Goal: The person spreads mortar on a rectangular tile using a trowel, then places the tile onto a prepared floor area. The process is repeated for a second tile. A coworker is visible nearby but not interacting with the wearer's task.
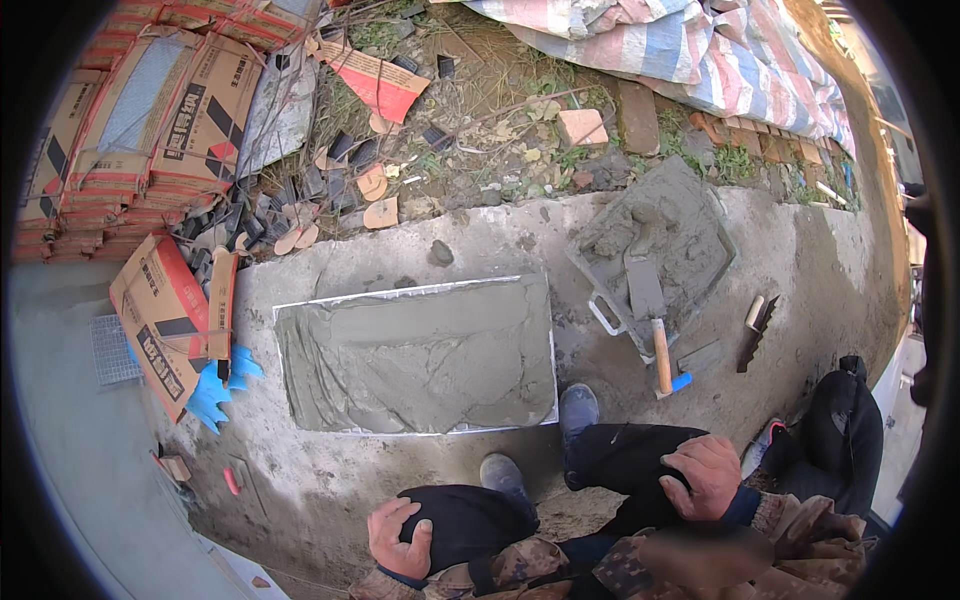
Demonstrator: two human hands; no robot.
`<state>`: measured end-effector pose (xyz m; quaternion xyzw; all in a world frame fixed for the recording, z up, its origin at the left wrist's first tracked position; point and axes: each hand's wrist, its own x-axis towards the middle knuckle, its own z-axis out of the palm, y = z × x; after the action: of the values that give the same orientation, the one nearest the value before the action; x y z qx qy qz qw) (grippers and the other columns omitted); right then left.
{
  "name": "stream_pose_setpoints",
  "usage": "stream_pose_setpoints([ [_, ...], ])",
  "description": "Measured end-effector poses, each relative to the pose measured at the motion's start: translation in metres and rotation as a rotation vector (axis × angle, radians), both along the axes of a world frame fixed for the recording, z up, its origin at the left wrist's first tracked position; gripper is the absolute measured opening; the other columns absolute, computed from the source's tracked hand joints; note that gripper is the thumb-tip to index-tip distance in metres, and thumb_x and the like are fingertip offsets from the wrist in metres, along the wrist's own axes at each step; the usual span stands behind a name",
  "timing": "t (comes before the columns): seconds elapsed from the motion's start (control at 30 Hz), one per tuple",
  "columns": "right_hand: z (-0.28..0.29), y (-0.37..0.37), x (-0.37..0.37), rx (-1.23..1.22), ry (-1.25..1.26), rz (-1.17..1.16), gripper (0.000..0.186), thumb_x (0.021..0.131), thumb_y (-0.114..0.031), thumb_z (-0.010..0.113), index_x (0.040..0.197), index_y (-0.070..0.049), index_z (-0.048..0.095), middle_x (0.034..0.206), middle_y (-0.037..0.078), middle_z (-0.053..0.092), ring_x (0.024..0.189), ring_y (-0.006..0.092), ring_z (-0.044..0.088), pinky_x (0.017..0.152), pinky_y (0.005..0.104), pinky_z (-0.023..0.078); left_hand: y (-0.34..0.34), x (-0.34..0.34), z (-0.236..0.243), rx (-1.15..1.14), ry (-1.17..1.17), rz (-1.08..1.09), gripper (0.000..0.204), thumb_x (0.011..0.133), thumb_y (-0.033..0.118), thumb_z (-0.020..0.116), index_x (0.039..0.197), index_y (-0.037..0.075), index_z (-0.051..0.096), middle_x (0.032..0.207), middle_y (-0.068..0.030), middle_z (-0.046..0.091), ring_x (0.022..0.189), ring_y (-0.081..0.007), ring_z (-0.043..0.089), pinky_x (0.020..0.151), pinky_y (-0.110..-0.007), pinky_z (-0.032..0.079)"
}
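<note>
Grey wet mortar covers the rectangular tile lying flat on the ground just beyond the shoes. Both hands rest loosely on the knees, left hand and right hand, grasping nothing. Spreading looks paused; smoothing would need the wooden-handled trowel in the mortar tray, far right.

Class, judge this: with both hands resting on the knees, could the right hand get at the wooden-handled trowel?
Probably yes: the right hand is free, and bare ground lies between it and the trowel.
</note>
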<state>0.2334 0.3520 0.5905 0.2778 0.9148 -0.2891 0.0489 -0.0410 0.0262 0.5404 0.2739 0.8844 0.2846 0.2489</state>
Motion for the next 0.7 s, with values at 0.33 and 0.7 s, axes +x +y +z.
stream_pose_setpoints([
  [0.33, 0.029, -0.023, 0.021, -0.242, 0.037, -0.019, 0.021, 0.08, -0.018, 0.075, 0.097, -0.009, 0.068, 0.086, 0.006, 0.066, 0.081, 0.0273, 0.064, 0.074, 0.0392, 0.048, 0.002, 0.035, 0.038, 0.027, -0.212, -0.148, 0.018, 0.081, 0.014, 0.073, 0.094, 0.002, 0.071, 0.102, -0.0176, 0.068, 0.097, -0.0354, 0.063, 0.088, -0.043, 0.049],
  [0.7, 0.057, -0.083, 0.049, -0.265, -0.189, -0.167, 0.021, 0.091, -0.026, 0.059, 0.097, -0.007, 0.068, 0.087, 0.013, 0.065, 0.089, 0.0338, 0.063, 0.079, 0.0455, 0.049, -0.007, 0.084, 0.077, -0.401, -0.107, -0.354, 0.029, 0.088, 0.036, 0.066, 0.096, 0.01, 0.075, 0.097, -0.014, 0.071, 0.098, -0.0351, 0.064, 0.089, -0.045, 0.051],
])
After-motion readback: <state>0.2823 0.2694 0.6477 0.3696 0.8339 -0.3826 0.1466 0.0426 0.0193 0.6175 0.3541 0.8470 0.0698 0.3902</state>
